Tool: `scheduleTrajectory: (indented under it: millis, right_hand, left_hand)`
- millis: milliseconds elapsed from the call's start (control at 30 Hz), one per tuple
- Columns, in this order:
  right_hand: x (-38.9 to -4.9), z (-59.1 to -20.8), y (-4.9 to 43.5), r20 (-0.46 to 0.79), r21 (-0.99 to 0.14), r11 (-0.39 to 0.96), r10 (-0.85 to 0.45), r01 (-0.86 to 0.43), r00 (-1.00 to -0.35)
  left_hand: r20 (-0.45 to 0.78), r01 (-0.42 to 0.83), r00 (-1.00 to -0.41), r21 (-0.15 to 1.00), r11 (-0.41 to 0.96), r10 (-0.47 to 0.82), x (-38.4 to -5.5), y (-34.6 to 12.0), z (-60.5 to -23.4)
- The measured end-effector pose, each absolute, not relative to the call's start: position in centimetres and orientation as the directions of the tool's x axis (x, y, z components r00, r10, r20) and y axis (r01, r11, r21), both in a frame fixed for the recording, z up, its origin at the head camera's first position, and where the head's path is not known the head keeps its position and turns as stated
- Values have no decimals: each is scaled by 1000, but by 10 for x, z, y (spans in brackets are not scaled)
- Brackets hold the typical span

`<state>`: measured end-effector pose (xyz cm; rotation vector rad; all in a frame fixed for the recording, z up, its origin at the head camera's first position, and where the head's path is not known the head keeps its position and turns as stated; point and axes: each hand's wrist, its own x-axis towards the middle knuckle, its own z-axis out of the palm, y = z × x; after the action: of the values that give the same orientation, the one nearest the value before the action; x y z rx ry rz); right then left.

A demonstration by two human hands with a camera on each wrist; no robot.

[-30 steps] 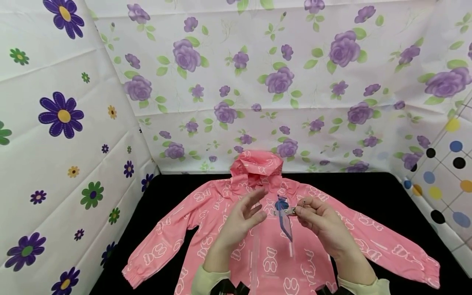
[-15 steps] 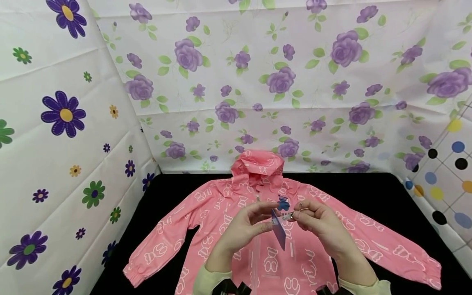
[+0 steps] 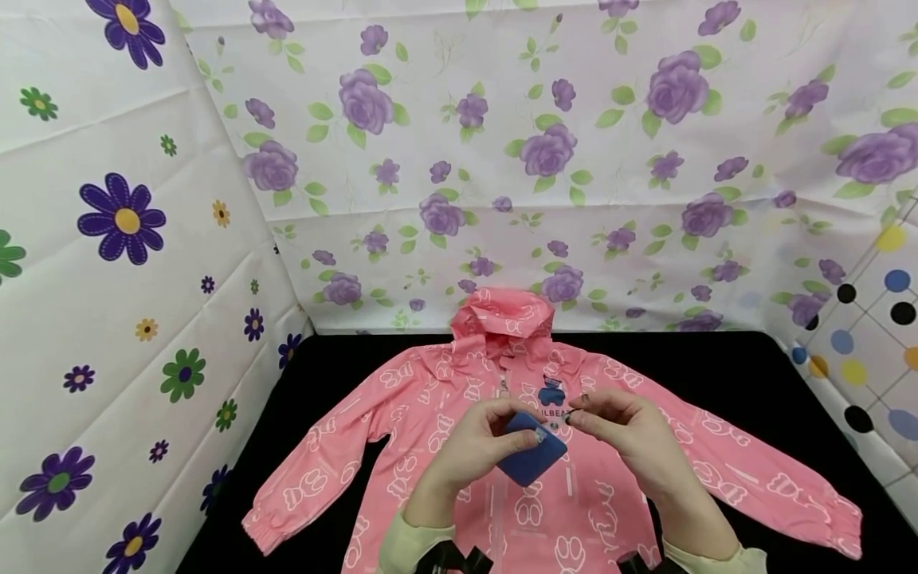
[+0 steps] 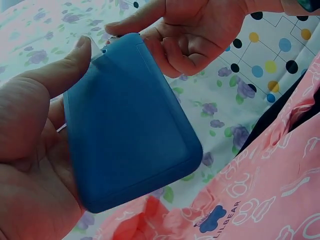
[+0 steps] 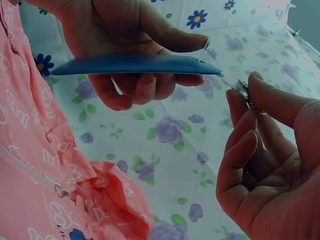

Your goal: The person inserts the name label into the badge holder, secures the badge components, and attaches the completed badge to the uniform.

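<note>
A flat blue badge holder (image 3: 529, 461) with rounded corners is tilted above the pink jacket in the head view. My left hand (image 3: 466, 446) pinches it near its strap end, thumb on the edge and fingers behind, as the left wrist view shows. Its broad blue face (image 4: 130, 125) is plain there. My right hand (image 3: 634, 430) pinches a small metal clip (image 5: 243, 90) between thumb and index finger. A short clear strap joins clip and holder, partly hidden by the left thumb. The pink jacket (image 3: 527, 550) lies spread beneath both hands, hood at the far side.
A black tabletop (image 3: 337, 375) lies under the jacket. White sheets with purple roses (image 3: 545, 151) stand behind it, a flower-print sheet (image 3: 122, 335) at the left and a dotted one (image 3: 861, 359) at the right. A zipper pull (image 5: 61, 190) hangs at the jacket front.
My left hand has moved right and taken hold of the badge holder, which hung from the clip before. The holder has turned its blue face upward. My right hand still pinches the clip.
</note>
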<state>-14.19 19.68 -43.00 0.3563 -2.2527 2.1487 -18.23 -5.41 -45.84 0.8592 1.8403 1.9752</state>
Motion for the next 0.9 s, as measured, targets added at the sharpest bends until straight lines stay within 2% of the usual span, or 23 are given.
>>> scheduleTrajectory:
  millis: [333,667,900]
  right_hand:
    - [-140,-426,196,121,-985,109,-125,-135,-985]
    - [-140,-425,192,99,-981,160,-96,-114,-990]
    - [-140,-424,191,97,-980,164,-92,-111,-991]
  left_hand:
    - [251,227,-750,967,-119,611,-180,-53,-456]
    - [286,220,-708,958,-184,646,-181,-53,-459]
    - [262,212,-716,965,-155,648,-181,-53,-457]
